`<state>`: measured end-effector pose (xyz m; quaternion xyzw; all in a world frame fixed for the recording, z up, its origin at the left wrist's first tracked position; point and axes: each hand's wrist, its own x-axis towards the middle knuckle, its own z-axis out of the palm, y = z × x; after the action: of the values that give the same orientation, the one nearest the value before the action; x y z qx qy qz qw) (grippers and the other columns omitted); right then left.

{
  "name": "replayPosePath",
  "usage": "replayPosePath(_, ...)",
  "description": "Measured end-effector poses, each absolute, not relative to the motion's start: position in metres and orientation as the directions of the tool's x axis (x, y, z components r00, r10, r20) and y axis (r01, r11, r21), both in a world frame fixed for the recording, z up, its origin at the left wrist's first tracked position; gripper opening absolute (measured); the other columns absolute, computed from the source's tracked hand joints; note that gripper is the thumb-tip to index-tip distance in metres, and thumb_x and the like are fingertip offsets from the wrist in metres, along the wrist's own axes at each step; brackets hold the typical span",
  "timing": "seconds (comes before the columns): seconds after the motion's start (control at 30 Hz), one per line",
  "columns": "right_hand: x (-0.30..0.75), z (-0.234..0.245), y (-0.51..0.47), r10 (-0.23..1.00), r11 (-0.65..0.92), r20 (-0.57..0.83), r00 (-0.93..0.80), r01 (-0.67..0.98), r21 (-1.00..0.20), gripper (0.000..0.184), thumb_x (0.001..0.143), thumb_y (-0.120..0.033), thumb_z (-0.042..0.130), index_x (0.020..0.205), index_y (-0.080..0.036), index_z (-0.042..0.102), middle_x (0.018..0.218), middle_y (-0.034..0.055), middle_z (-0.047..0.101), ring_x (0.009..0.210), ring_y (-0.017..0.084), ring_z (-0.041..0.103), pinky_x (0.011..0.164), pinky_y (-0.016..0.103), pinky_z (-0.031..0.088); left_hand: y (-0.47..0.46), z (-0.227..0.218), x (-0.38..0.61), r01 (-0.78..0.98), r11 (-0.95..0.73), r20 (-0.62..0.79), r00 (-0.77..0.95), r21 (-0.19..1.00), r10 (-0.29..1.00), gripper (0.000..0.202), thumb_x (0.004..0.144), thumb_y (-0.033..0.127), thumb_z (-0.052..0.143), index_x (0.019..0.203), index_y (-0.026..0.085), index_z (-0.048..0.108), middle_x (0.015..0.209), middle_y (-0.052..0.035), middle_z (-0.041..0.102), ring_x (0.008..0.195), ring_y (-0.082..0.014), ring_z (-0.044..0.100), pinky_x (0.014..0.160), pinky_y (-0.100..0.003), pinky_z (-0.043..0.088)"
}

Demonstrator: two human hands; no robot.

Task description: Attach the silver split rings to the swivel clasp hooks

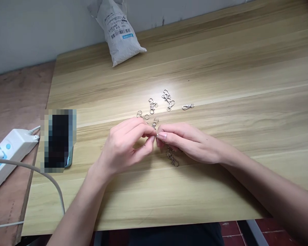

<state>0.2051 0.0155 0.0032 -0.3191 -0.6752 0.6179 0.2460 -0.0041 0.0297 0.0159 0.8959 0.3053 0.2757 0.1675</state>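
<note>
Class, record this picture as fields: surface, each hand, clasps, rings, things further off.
Surface: wood-grain table
Right hand: pinching a small metal piece
Left hand: fingertips at that piece; grip unclear
Clasps: silver; several beyond the hands, one on the near side
Rings: just past the left hand
Left side: blurred phone on the table; white power strip beyond
Far side: white package by the wall

A desk (246, 85) in pale wood grain. On it, by the far edge, a white printed bag (122, 41); by the left edge, a phone (59, 140), pixelated. Around the middle, silver clasps (166, 98), some bunched together, one alone farther right; left of the bunches, a few rings (139, 114). Nearer the front edge, another clasp (174, 161) with a ring at its end.
</note>
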Motion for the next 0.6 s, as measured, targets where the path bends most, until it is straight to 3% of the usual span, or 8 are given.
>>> replayPosePath(0.6, 0.2049, 0.004, 0.0156, 0.744, 0.039, -0.057, -0.666, 0.128, -0.991, 0.037, 0.102, -0.037, 0.034, 0.073, -0.019, 0.046, 0.068, -0.003, 0.043, 0.062, 0.011, 0.039, 0.061, 0.025, 0.034, 0.0291, 0.0167, -0.0014, 0.46, -0.752, 0.371, 0.671, 0.471, 0.642, 0.008, 0.085, 0.013, 0.054, 0.082, 0.018, 0.059, 0.073, -0.003, 0.066, 0.066, -0.0136, 0.059, 0.061, -0.029, 0.048)
